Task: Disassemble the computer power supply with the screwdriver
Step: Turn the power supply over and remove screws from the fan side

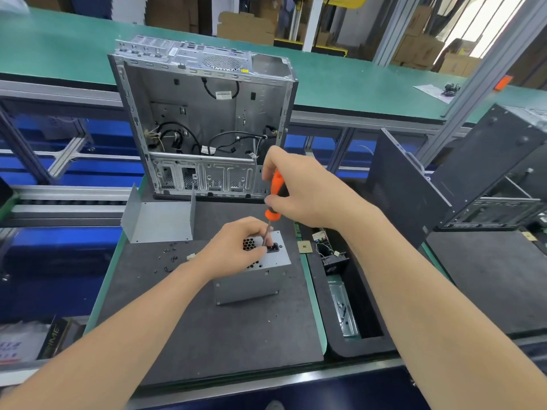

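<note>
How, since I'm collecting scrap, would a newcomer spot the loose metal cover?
Find the open computer case standing at the back of the dark mat. Before its left corner lies the cover: a grey sheet folded into a U, unlike the boxy power supply.

One head-worn wide-angle view looks forward and down, close above the power supply (pixel 251 285).
</note>
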Motion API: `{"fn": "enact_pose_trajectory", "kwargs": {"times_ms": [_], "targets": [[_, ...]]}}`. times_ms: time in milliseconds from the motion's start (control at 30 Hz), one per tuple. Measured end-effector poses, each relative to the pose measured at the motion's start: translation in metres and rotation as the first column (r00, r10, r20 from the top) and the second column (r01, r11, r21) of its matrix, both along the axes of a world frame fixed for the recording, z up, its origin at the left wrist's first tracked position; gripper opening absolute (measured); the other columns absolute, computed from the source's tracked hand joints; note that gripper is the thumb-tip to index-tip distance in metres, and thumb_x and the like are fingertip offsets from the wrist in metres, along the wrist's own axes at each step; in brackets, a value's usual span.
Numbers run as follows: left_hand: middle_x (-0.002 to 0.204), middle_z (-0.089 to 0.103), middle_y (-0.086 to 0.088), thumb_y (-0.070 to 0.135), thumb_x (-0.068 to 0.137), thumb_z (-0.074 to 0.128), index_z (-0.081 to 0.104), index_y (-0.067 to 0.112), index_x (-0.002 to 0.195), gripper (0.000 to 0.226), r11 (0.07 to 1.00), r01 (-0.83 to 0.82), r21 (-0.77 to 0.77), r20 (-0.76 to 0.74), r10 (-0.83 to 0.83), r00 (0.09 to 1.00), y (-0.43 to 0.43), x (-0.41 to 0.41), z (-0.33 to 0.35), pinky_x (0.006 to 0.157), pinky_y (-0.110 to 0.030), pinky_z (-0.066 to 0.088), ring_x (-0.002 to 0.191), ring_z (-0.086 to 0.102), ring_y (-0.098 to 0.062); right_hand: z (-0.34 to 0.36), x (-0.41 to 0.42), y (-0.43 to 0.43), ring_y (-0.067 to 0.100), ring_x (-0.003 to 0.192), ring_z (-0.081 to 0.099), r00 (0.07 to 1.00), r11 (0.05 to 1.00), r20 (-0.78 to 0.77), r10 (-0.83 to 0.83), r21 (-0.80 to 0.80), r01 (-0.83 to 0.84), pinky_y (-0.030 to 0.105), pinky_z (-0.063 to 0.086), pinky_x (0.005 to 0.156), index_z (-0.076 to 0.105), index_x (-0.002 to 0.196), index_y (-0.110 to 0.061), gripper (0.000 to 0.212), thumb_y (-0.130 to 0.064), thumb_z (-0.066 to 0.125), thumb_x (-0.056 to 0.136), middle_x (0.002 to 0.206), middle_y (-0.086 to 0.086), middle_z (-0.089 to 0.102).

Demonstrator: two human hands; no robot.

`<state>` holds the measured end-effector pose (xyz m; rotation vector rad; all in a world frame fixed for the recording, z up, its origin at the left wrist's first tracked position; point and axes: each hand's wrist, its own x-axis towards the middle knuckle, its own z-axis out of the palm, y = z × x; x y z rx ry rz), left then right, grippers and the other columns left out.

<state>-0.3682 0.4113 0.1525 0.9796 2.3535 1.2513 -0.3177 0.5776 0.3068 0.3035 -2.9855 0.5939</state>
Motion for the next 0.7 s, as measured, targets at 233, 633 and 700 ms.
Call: {"fn": "enact_pose_trajectory", "kwargs": {"times_ms": [233, 633, 700], "targets": [[0.086, 0.071, 0.003, 0.009, 0.088, 0.078, 0.073, 0.018, 0.083, 0.011, 0.990, -0.144, -0.005, -0.105, 0.142, 0.984, 0.012, 0.006, -0.004, 0.084, -0.027, 0.049, 0.084, 0.064, -0.010, 0.014, -0.013, -0.016, 0.020, 0.065, 0.055, 0.969, 0.919, -0.009, -0.249, 0.313, 0.239, 0.031, 0.038, 0.050, 0.048, 0.082, -0.016, 0.054, -0.068, 0.060, 0.091, 0.078, 0.001, 0.054], [0.088, 0.071, 0.004, 0.010, 0.088, 0.079, 0.066, 0.025, 0.080, 0.021, 0.988, -0.156, -0.008, -0.138, 0.153, 0.978, 0.012, 0.004, -0.007, 0.080, -0.018, 0.050, 0.083, 0.066, -0.006, 0.040, -0.037, 0.014, 0.000, 0.085, 0.061, 0.894, 0.883, 0.322, 0.312, 0.248, -0.398, 0.024, 0.048, 0.073, 0.071, 0.088, -0.032, 0.017, -0.015, 0.070, 0.087, 0.094, -0.016, 0.068], [0.088, 0.071, 0.005, 0.011, 0.088, 0.079, 0.059, 0.033, 0.074, 0.033, 0.986, -0.167, -0.023, -0.148, 0.162, 0.976, 0.013, 0.005, -0.009, 0.081, -0.020, 0.050, 0.085, 0.066, -0.006, 0.043, -0.038, 0.011, 0.004, 0.088, 0.059, 0.856, 0.816, 0.337, 0.392, 0.302, -0.492, 0.028, 0.051, 0.077, 0.075, 0.085, -0.029, 0.031, 0.000, 0.066, 0.080, 0.097, -0.013, 0.062]]}}
